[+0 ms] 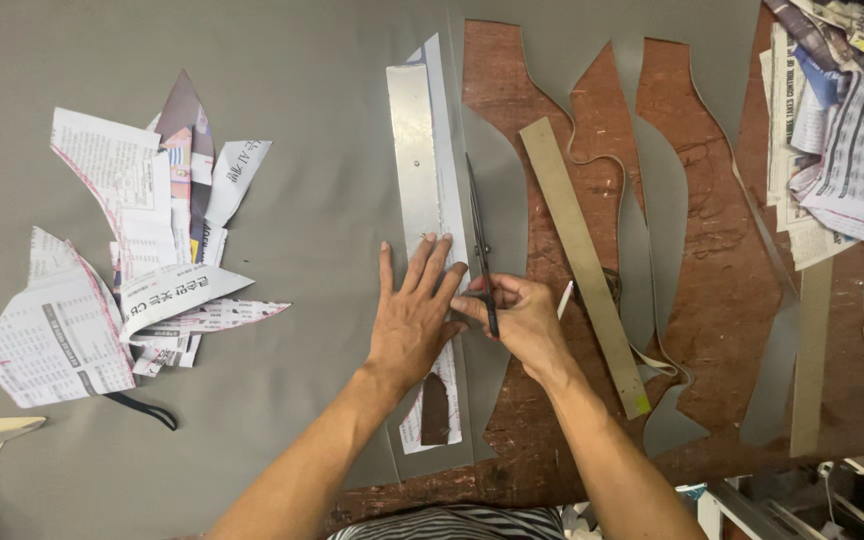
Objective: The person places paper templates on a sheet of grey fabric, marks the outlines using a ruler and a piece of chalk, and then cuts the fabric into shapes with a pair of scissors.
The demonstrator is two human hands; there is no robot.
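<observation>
My left hand (412,315) lies flat, fingers spread, pressing down a long metal ruler (414,140) and a newspaper pattern strip (444,385) on a sheet of grey material (282,200). My right hand (522,315) grips a pair of dark scissors (478,235) whose blades point away from me along the ruler's right edge. A white stick, like chalk or a pencil (564,298), juts out behind the right hand's fingers.
A pile of cut newspaper pieces (122,270) lies at the left. A flat wooden ruler (582,260) rests diagonally on the brown wooden table (712,220) among grey offcuts. More crumpled newspaper (847,130) sits at the right. A black strap (142,408) lies near the pile.
</observation>
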